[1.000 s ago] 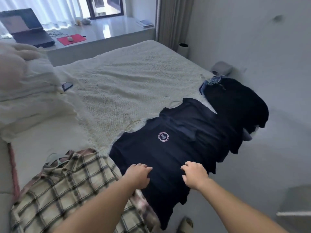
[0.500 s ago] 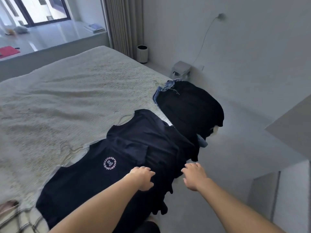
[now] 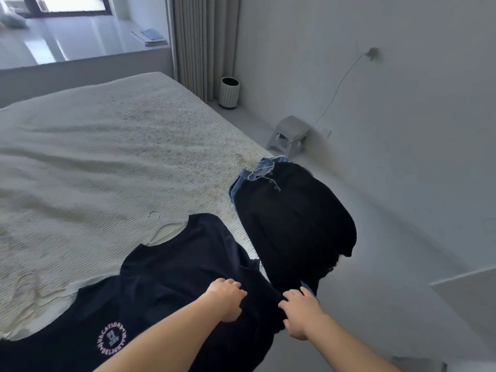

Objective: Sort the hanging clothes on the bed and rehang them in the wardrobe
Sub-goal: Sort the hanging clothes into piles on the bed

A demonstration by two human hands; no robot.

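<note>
Several garments on hangers lie along the near edge of the cream bed (image 3: 107, 157). A navy T-shirt (image 3: 188, 264) on a wire hanger (image 3: 154, 214) overlaps a second navy T-shirt with a round pink logo (image 3: 80, 331). To the right, a black top (image 3: 295, 224) lies over a blue denim garment (image 3: 247, 175) and droops off the bed's edge. My left hand (image 3: 226, 299) presses curled fingers into the middle navy T-shirt's lower part. My right hand (image 3: 300, 310) touches that shirt's right edge, beside the black top's hem, with fingers loosely bent.
A grey stool (image 3: 291, 132) and a ribbed bin (image 3: 229, 91) stand on the floor by the wall, right of the bed. A curtain (image 3: 201, 36) hangs behind. Books (image 3: 149, 37) lie on the window ledge. A white panel (image 3: 469, 291) juts in at lower right.
My view has swung right, from the plaid shirt and logo T-shirt to the black top. Both hands have shifted right along the clothes onto the middle navy T-shirt.
</note>
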